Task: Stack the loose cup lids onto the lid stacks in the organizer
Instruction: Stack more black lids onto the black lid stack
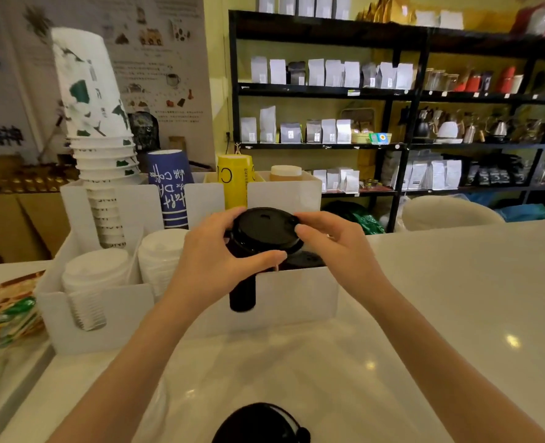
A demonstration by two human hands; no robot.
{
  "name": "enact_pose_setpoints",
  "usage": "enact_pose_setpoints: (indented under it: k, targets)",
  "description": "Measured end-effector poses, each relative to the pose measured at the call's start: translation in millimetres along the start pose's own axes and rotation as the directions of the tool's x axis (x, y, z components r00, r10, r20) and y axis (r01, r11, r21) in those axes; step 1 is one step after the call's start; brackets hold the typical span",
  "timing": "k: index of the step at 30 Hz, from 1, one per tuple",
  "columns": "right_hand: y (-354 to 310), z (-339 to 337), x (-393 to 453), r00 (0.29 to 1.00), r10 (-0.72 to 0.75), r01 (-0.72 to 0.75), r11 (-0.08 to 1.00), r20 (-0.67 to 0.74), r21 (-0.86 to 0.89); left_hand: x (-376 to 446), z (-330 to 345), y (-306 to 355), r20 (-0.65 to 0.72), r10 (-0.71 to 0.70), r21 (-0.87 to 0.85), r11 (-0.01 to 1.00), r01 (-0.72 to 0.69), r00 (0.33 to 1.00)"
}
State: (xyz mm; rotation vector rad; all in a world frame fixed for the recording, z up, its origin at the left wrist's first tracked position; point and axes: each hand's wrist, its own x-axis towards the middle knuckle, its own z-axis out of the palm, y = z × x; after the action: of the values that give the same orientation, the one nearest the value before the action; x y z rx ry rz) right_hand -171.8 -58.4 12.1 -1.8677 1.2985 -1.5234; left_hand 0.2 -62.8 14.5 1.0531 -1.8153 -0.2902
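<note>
Black plastic fills our grip: we hold a black lid between both hands above the white organizer. Our left hand curls round its left and near edge, thumb pressed along the front rim, and our right hand pinches the right edge with thumb and fingers closed on it. Beneath the lid, a black lid stack shows through the slot in the organizer's front wall, and another black lid lies in the same compartment just to the right. White lid stacks fill the compartments to the left, with paper cups standing behind them. One loose black lid rests on the pale counter near the bottom edge of the view, between our forearms.
</note>
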Motion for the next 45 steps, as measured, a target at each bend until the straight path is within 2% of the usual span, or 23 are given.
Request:
enact_pose_setpoints:
  k: [7,14,26,39,45]
  targets:
    - [7.8,28.6,44.0,1.0,-0.025,0.025,0.996,-0.003,0.09,23.1,-3.6,-21.2,-0.126,-0.011,0.043,0.999,0.016,0.992]
    - [29.4,52.3,57.4,0.992,-0.037,0.023,0.994,0.118,0.111,28.4,-4.1,-45.4,-0.105,-0.091,0.088,0.991,0.1,0.99]
    - [41.0,55.7,66.2,0.994,-0.008,-0.002,0.996,0.108,0.09,30.8,5.3,-59.3,-0.077,-0.084,0.192,0.976,0.098,0.993]
    - [44.2,59.1,66.6,0.988,-0.018,0.009,0.998,0.15,0.061,28.8,7.1,-57.0,-0.156,-0.092,0.187,0.975,0.121,0.984]
    - [38.9,61.8,66.6,0.976,-0.027,0.016,0.999,0.217,0.052,27.4,10.7,-53.0,-0.182,-0.118,0.158,0.976,0.147,0.976]
